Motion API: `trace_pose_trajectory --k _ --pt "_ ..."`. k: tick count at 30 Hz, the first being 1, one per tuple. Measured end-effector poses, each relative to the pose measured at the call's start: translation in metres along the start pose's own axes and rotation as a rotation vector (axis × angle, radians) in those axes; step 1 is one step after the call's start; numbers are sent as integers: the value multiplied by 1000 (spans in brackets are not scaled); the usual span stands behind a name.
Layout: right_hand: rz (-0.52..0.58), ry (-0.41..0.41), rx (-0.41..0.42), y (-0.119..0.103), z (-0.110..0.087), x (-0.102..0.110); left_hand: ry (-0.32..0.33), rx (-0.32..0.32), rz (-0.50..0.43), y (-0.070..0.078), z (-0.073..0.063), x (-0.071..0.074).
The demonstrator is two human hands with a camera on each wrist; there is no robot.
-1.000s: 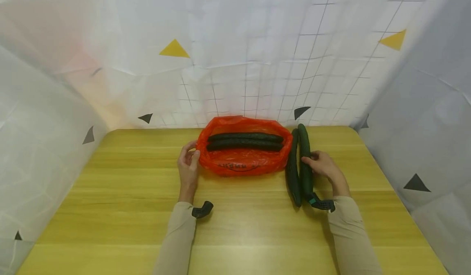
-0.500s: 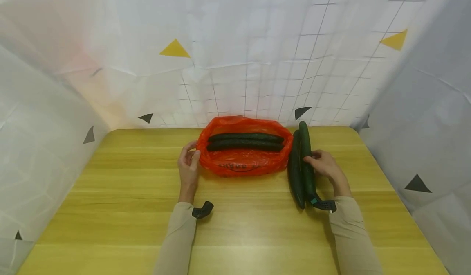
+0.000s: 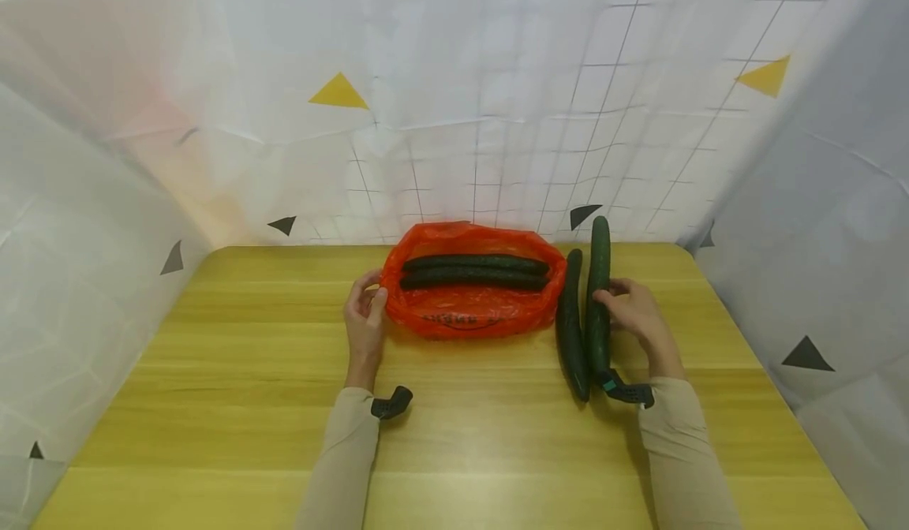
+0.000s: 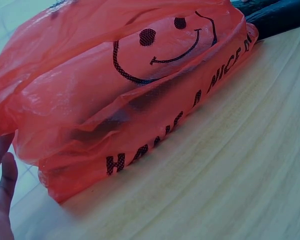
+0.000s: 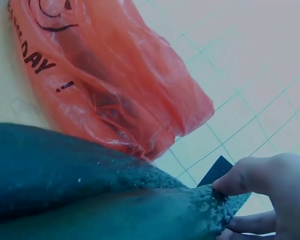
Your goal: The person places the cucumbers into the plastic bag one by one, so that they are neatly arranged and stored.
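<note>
An orange-red plastic bag (image 3: 461, 325) with a printed smiley (image 4: 165, 47) and lettering lies with its mouth open. Two dark green cucumbers (image 3: 472, 271) rest side by side inside it. My left hand (image 3: 365, 321) holds the bag's left edge, thumb in front and fingers behind; in the left wrist view only its fingers (image 4: 5, 182) show. Right of the bag, another cucumber (image 3: 570, 333) lies lengthwise on the table. Beside it, my right hand (image 3: 634, 313) pinches a further cucumber (image 3: 599, 317), whose far end is raised. The right wrist view shows the thumb (image 5: 235, 177) on its skin.
The wooden table (image 3: 461, 451) runs back to a white sheet (image 3: 440, 80) behind the bag. White sheets also rise at the left and right sides. A dark wrist-worn camera (image 3: 390, 404) sits at the left wrist, another camera (image 3: 628, 392) at the right.
My right hand and the pinched cucumber have shifted slightly right and up, its far end rising and separating from the cucumber beside it. That cucumber has shifted slightly right; left hand and bag stay put.
</note>
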State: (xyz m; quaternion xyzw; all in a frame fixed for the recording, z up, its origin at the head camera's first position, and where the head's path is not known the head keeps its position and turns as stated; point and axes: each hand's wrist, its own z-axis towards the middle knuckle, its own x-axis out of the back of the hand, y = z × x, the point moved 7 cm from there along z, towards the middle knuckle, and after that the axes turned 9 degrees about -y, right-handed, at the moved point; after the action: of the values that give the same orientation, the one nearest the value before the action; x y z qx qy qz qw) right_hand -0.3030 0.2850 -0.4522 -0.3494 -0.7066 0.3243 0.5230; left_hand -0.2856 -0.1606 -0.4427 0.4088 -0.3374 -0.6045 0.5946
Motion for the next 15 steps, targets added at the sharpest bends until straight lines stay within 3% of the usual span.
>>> trace_pose_trajectory --k 9,15 --pt "141 121 23 -10 -7 11 3 -12 -26 2 0 -1" --pt "175 203 84 -16 -12 18 -1 -13 -19 1 -1 -1"
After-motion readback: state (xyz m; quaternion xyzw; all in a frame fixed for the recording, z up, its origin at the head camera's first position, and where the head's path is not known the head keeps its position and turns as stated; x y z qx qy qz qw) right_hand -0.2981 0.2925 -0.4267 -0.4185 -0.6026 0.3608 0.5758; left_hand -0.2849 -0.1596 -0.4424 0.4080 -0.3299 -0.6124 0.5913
